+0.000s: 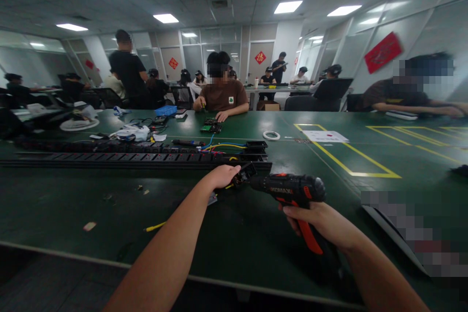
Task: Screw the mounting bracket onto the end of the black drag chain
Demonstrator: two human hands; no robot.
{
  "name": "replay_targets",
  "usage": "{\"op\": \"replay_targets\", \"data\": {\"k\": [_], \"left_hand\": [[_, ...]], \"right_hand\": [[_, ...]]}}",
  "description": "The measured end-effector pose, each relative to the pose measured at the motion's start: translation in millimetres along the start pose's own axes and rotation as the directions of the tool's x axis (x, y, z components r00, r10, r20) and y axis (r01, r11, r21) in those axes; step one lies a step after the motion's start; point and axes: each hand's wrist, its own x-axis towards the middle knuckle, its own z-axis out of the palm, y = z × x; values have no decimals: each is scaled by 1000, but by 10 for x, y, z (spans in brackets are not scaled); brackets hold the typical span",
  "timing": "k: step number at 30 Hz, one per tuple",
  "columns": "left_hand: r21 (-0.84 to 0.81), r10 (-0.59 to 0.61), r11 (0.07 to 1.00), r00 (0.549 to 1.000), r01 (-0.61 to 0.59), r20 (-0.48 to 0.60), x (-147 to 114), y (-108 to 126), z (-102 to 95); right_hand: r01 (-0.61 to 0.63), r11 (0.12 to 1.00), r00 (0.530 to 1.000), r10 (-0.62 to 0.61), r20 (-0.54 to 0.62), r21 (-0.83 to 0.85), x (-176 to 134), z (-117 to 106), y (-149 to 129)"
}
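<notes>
A black and orange cordless drill (292, 187) is gripped in my right hand (316, 217), its nose pointing left. My left hand (224, 176) holds a small black box-shaped part (247, 171) right at the drill's front end. Whether the bit touches the part cannot be made out. Just beyond lie long black strips (146, 158) with a row of socket-like sections, and blue, yellow and red wires (226, 145) at their right end. A yellow cable (155, 227) shows under my left forearm.
Across the green table (278, 253) a person (224, 95) handles circuit boards (211, 127). A white ring-shaped roll (271, 135), a paper sheet (325, 136) and a blue basket (166, 110) lie further back. Small scraps (89, 226) are at the left. Another person sits at the right.
</notes>
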Motion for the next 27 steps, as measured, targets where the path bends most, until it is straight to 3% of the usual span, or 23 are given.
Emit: {"op": "replay_targets", "data": {"k": [16,27], "left_hand": [[6,-2,1000,1000,2,5,-3,3,-7],[4,9,1000,1000,-9,-6,-14,20,-18]], "right_hand": [[18,997,1000,-18,4,-74,27,-4,0],[35,999,999,-34,27,-40,41,-17,47]]}}
